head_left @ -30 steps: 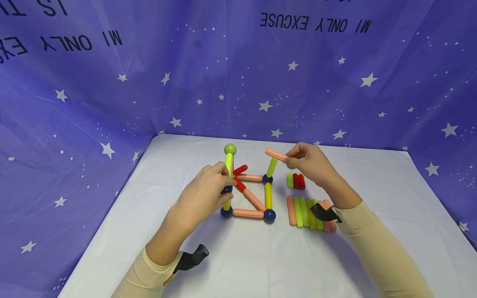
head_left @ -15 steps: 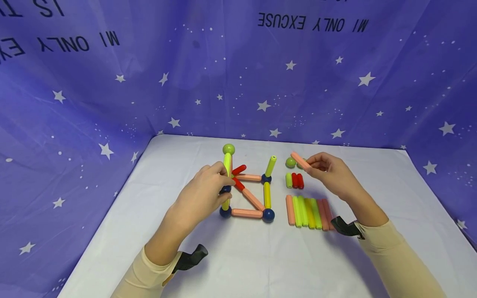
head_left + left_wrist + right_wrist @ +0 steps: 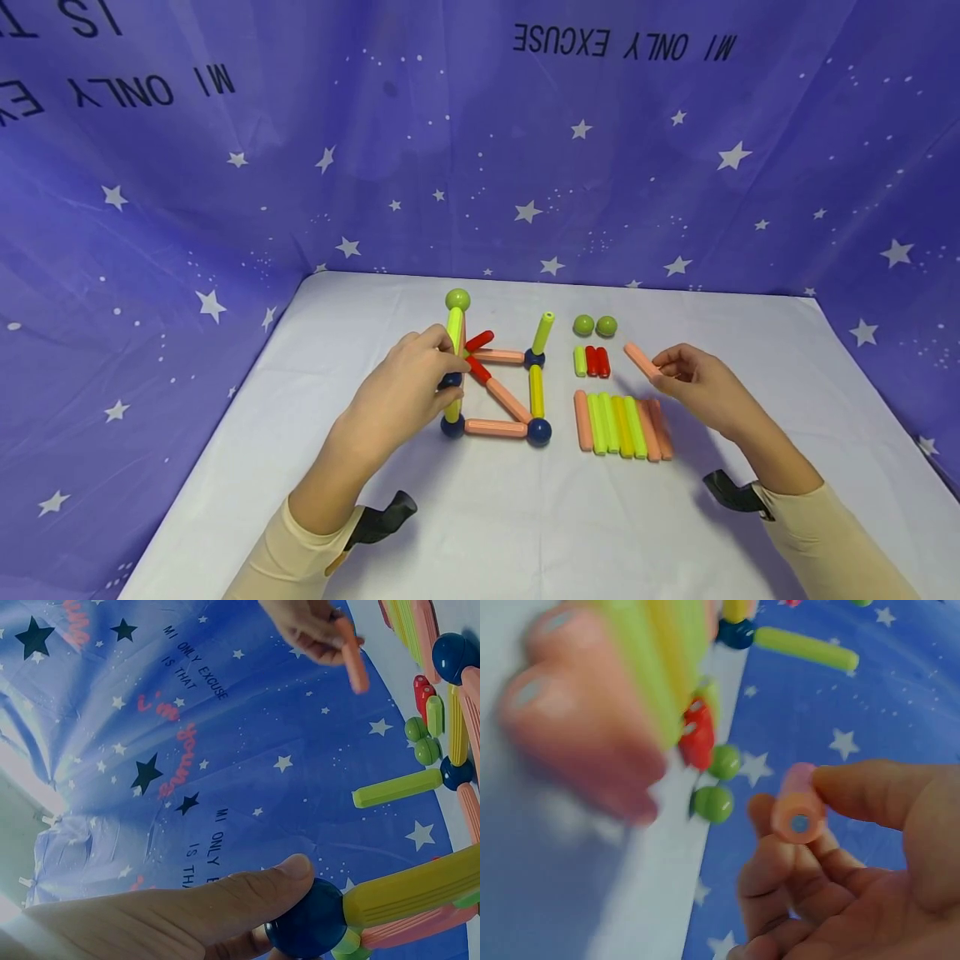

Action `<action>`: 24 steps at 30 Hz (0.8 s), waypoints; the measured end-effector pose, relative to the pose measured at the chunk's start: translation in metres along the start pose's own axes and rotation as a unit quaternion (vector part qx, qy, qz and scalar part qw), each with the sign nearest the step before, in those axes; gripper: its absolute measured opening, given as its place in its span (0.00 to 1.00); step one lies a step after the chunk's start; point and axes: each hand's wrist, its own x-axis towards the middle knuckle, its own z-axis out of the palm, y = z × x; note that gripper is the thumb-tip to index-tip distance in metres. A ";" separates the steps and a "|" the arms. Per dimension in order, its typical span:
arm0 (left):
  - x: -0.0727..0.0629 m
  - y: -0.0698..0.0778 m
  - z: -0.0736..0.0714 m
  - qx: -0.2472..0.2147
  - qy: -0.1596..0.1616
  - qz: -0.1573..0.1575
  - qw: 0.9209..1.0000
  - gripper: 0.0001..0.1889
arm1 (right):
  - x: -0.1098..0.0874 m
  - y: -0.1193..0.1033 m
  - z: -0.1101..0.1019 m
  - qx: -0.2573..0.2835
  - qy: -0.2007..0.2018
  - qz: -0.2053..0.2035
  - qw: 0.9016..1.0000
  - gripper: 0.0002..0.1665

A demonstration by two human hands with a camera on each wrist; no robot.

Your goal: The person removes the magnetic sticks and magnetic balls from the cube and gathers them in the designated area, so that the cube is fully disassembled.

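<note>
Pink rod (image 3: 641, 360) pinched by our right hand (image 3: 708, 387), three o'clock; left hand (image 3: 408, 377) grips blue ball (image 3: 313, 922); likely mid-build, needing alignment.

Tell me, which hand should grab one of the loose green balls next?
Probably the right hand: it is nearer the loose green balls, though it would first need to put down the pink stick it pinches. The left hand is farther off, pinching a blue ball on the stick frame.
</note>
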 end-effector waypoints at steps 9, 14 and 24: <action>0.001 0.000 0.000 0.001 0.001 0.006 1.000 0.14 | -0.022 0.033 0.001 -0.093 -0.072 0.078 0.990 0.24; 0.001 0.000 0.001 0.000 0.001 0.005 1.000 0.14 | -0.031 0.037 0.007 -0.066 -0.097 0.083 0.990 0.22; 0.000 -0.001 0.000 0.002 0.005 0.009 1.000 0.14 | -0.031 0.030 0.005 -0.089 -0.104 0.070 0.988 0.18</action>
